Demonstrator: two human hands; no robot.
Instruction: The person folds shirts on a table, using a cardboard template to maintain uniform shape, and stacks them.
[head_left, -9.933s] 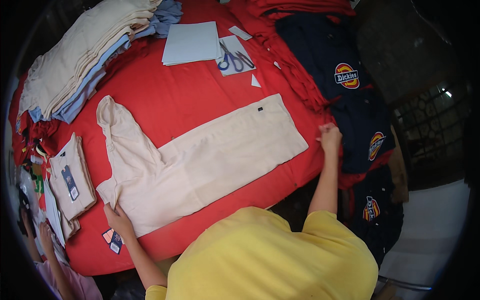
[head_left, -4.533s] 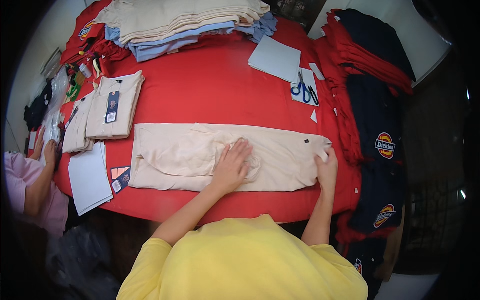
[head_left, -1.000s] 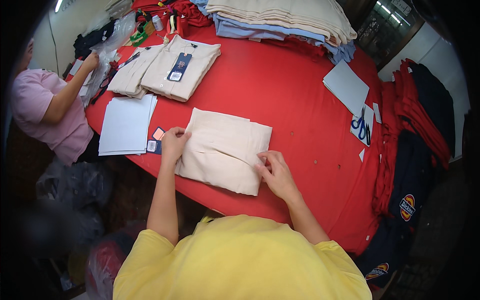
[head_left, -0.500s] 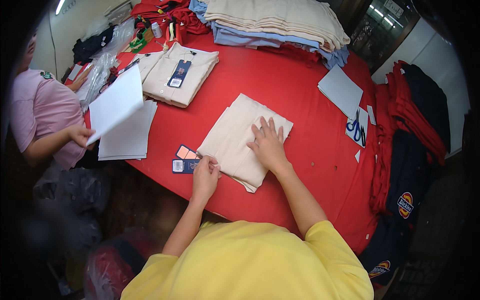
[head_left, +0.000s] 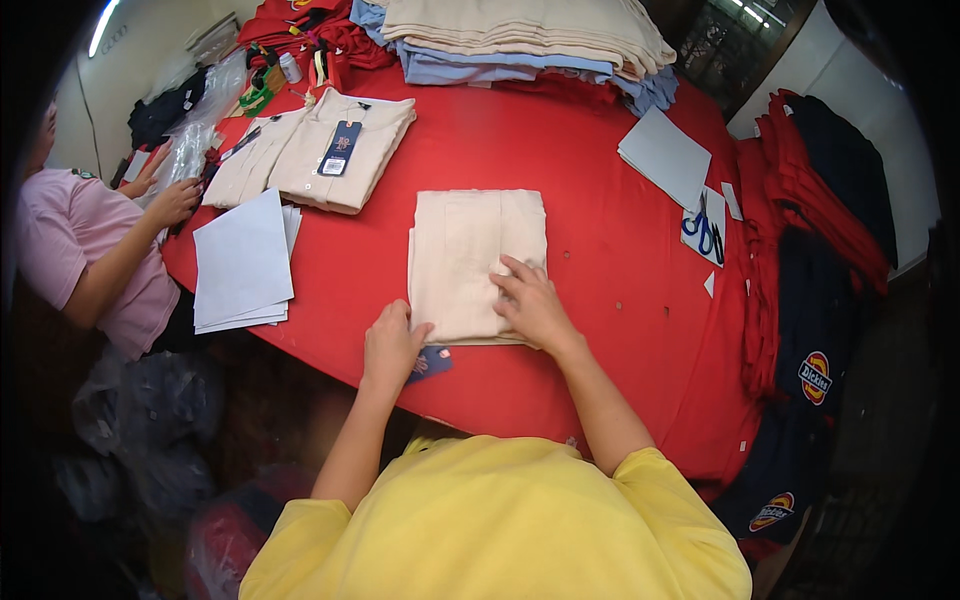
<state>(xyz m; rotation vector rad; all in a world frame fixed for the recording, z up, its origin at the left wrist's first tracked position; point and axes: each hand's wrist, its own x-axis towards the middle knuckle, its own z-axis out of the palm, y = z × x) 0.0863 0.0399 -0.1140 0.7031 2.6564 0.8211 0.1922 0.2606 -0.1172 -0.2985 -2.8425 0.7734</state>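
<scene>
A folded cream garment [head_left: 466, 235], likely a shirt, lies squarely in front of me on the red-covered table. My left hand [head_left: 392, 345] is at its lower left corner, thumb apart from the other fingers and touching the near edge. Spread fingers of my right hand [head_left: 532, 305] rest on the lower right part of the cloth, lightly bent. A navy hang tag [head_left: 431, 364] sticks out from under the near edge, beside my left hand and partly hidden.
Tagged cream shirts [head_left: 345, 180] and white sheets [head_left: 243, 260] lie left, near a co-worker in pink [head_left: 95, 240]. Cream and blue garments [head_left: 530, 30] are stacked at the back. Grey sheets [head_left: 665, 160], blue scissors [head_left: 698, 235] and red clothes [head_left: 825, 195] are at right.
The garment has turned from slanted to square and shifted slightly left. My left hand's pinch has loosened. The tag is now mostly covered. The co-worker's raised white sheet now lies on the pile.
</scene>
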